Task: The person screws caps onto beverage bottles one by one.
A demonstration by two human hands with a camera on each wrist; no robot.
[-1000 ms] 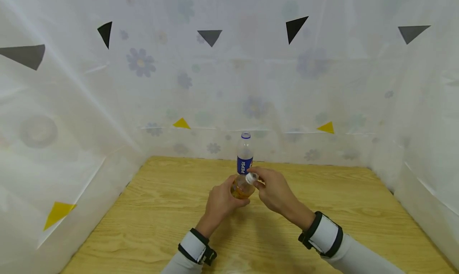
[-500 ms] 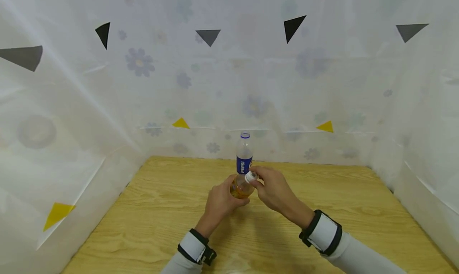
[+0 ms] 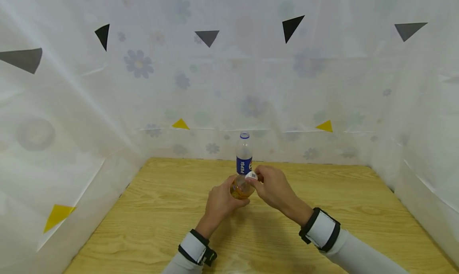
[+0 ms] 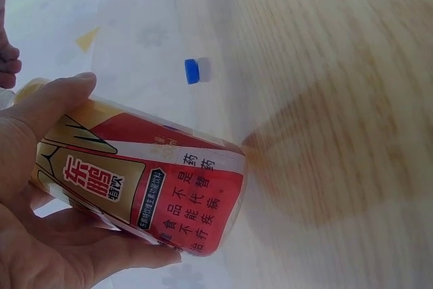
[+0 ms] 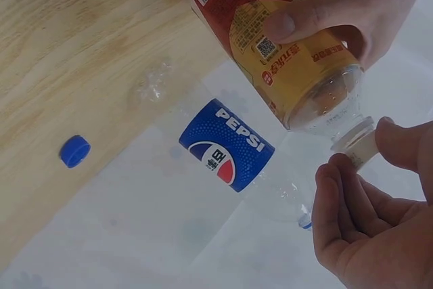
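Note:
My left hand (image 3: 223, 198) grips a drink bottle (image 4: 169, 187) with a red and gold label, thumb on one side and fingers on the other. Whether its base touches the table I cannot tell. At the bottle's neck, my right hand (image 3: 276, 188) pinches a white cap (image 5: 362, 150) between thumb and fingers. The cap sits at the mouth; its thread is hidden. Just behind stands a clear Pepsi bottle (image 3: 244, 162) with a blue label (image 5: 226, 145). It is upright and uncapped, with a blue ring at its neck.
A blue bottle cap (image 5: 75, 151) lies on the wooden table (image 3: 161, 218) near the Pepsi bottle. White floral sheeting (image 3: 229, 75) encloses the back and both sides, with black, grey and yellow triangles on it.
The white cap has turned and tipped in my right fingers, so its top now faces the head camera. My left hand and both bottles stay nearly in place.

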